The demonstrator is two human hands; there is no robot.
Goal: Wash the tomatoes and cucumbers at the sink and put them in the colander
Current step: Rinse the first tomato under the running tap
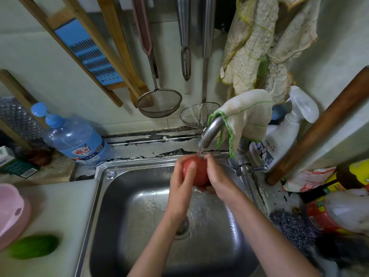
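i see both hands up at the centre of the frame, over the back of the sink (111, 196), closed around one red tomato (194, 172). the left hand (182, 183) wraps it from the left side, thumb laid across the front of the fruit, while the right hand (216, 176) cups it from the right and underneath, fingertips up at the top. so the tomato sits squeezed between the two palms, its red face showing in the gap between them. it is directly under the spout of the faucet (210, 131), and a thin stream of water lands on its top (the basin floor below is wet and shiny). a cloth (245, 114) is draped over the faucet's neck. at the lower left of the frame a green cucumber (33, 246) lies blurred on the pale counter, just beside the pink colander (11, 212) at the left edge, well apart from the hands.
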